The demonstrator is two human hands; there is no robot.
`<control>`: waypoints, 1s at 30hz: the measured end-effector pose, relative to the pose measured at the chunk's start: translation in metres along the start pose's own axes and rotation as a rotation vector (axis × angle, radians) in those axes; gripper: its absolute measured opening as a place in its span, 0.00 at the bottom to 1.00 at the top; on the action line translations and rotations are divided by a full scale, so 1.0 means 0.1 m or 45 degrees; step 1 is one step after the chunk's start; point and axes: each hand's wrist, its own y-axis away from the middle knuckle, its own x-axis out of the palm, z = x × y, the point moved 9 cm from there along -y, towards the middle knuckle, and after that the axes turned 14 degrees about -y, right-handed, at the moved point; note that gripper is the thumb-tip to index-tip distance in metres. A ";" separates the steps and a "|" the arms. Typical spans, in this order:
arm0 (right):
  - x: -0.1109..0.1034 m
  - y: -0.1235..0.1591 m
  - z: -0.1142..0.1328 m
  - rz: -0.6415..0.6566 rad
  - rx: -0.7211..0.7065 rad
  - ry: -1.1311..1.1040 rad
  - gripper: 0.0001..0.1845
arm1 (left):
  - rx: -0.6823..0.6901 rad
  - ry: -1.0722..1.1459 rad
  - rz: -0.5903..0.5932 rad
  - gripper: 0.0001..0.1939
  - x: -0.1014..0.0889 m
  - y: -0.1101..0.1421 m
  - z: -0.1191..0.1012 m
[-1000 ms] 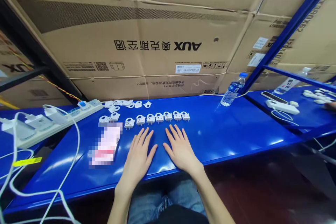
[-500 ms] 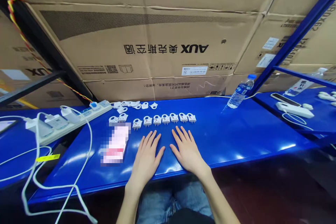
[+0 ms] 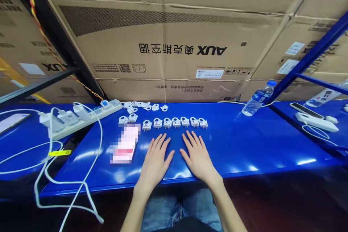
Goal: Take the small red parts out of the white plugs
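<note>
My left hand (image 3: 155, 161) and my right hand (image 3: 197, 156) lie flat, palms down, side by side on the blue table (image 3: 244, 145), fingers stretched out and holding nothing. Just beyond the fingertips runs a row of several small white plugs (image 3: 176, 122), prongs toward me. More white plug parts (image 3: 145, 106) lie scattered behind that row near the cardboard. A blurred pink and white flat object (image 3: 125, 143) rests left of my left hand.
A white power strip (image 3: 84, 116) with chargers and white cables (image 3: 54, 159) sits at the left. A water bottle (image 3: 257, 98) stands at the back right. Large cardboard boxes (image 3: 174, 43) wall off the back. A neighbouring blue table (image 3: 315, 123) holds another power strip.
The view has swung to the left and slightly down; both hands stay flat on the table in the same pose.
</note>
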 end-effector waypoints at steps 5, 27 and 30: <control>-0.04 0.00 -0.04 -0.050 -0.014 -0.155 0.33 | -0.027 0.166 -0.019 0.23 -0.04 -0.02 0.04; -0.01 -0.07 -0.14 -0.203 0.288 -1.720 0.43 | -0.792 1.998 -0.141 0.37 0.26 0.08 0.00; -0.08 -0.08 -0.15 -0.278 0.286 -1.684 0.41 | -0.856 1.991 -0.105 0.36 0.23 0.05 0.04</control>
